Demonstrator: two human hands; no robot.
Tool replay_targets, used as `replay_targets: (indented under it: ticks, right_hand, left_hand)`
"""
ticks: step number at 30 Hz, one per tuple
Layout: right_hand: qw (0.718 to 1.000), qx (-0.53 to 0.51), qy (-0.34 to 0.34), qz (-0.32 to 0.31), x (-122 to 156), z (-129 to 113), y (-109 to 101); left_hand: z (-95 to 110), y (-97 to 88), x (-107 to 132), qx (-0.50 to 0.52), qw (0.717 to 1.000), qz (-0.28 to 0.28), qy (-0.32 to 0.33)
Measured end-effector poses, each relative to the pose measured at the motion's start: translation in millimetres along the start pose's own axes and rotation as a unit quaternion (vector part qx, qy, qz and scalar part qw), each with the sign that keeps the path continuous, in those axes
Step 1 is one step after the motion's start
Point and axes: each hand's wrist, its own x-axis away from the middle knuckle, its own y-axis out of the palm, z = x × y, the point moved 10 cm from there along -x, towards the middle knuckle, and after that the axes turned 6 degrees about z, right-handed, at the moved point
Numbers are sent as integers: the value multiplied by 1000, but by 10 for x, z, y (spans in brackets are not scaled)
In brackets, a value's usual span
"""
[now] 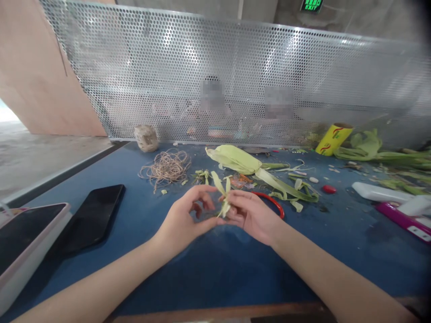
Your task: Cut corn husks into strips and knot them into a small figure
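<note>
In the middle of the head view, my right hand point(251, 213) pinches a small bundle of pale green corn husk strips point(225, 207) between thumb and fingers. Two leaf-like ends of the bundle stick up. My left hand point(190, 213) is curved around its left side, thumb and fingers apart; the thumb tip comes close to the right fingers, and whether it touches the bundle I cannot tell. Just beyond lies a larger folded corn husk point(237, 159) with a long strip trailing right. Red-handled scissors point(274, 204) are partly hidden behind my right hand.
Tangled twine point(166, 167) and a wrapped roll point(146, 137) lie back left; a black phone point(96, 217) lies left. Rightward are a yellow tube point(333, 139), husk leaves point(363, 148), a red object point(329, 189) and a purple-white power strip point(404, 220). A perforated metal screen point(141, 67) borders the table.
</note>
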Motion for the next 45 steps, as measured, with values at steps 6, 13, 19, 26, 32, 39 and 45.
replay_targets:
  ticks: [6,13,19,26,32,39,45]
  right_hand:
    - [998,-23,35,-44,-9,61,52]
    - [998,16,-58,35,-113,-37,-113]
    - [975,137,-158,-74,62,-202,141]
    - [939,227,-243,-86,159,-257,212]
    - [915,297,-273,17,165,-395,110]
    - [901,317,-285,83,195,-455,-20]
    - [892,361,-262,80,157,-392,14]
  left_hand:
    - [-98,123,51,67,993,-34,-91]
    - [68,-175,77,-77,994,72,18]
    - [235,-220,129,-142,981,84,106]
    - [260,-167,128,-149,981,69,106]
    - [141,-143,108,-131,990,43,22]
    - [-130,-74,95,-17,994,13,-110]
    - [-213,-3,73,-110,987,-61,-96]
